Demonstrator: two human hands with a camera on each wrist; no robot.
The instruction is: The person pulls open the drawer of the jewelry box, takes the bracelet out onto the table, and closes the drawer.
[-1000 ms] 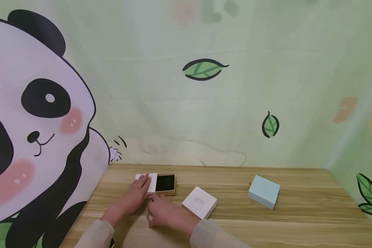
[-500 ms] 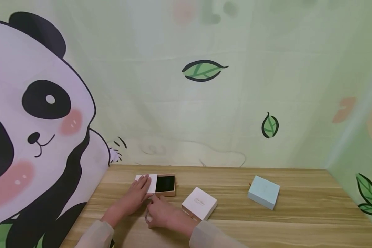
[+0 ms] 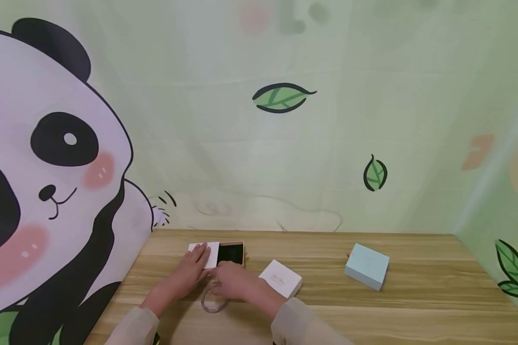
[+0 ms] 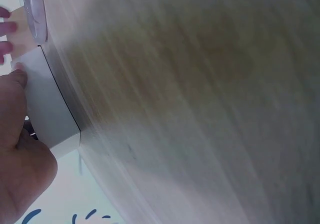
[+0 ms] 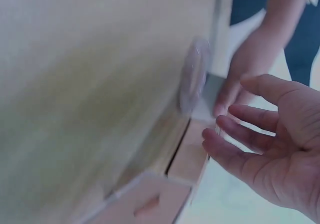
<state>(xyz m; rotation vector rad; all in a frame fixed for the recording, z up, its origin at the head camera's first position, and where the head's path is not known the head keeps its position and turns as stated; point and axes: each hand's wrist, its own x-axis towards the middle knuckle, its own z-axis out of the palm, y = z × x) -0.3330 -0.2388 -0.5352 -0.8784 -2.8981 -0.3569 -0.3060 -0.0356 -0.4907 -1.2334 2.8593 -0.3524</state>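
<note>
Toward six o'clock from the slide-out box, on the wood-grained table (image 3: 328, 311), is the pale, translucent round bangle (image 3: 214, 311). Being a ring it has no long axis; I cannot tell whether it lies flat or leans. The right hand (image 3: 235, 281), at its two o'clock, covers part of its rim. In the right wrist view that hand's fingers are loosely bent, slightly apart, with the thumb standing off and a visible gap to the bangle; whether they touch the box I cannot tell.

The slide-out box has a white cardboard sleeve (image 3: 213, 252) and a tan cardboard drawer (image 3: 243, 254). Its long axis runs nine to three, the drawer jutting toward three. The left hand (image 3: 189, 271) rests on the sleeve, fingers extended across the top, thumb against the front face.

Black lining (image 3: 230, 252) shows inside the drawer, its near part hidden by the right hand. At between three and four o'clock from it sits a closed white square box (image 3: 285, 278) with small gold lettering, one corner toward twelve. Farther toward three is a closed pale-blue box (image 3: 368, 264), likewise turned; the contents of both are hidden.

The table's back edge runs just beyond the slide-out box; wood grain stretches between the white and blue boxes and on toward five.
</note>
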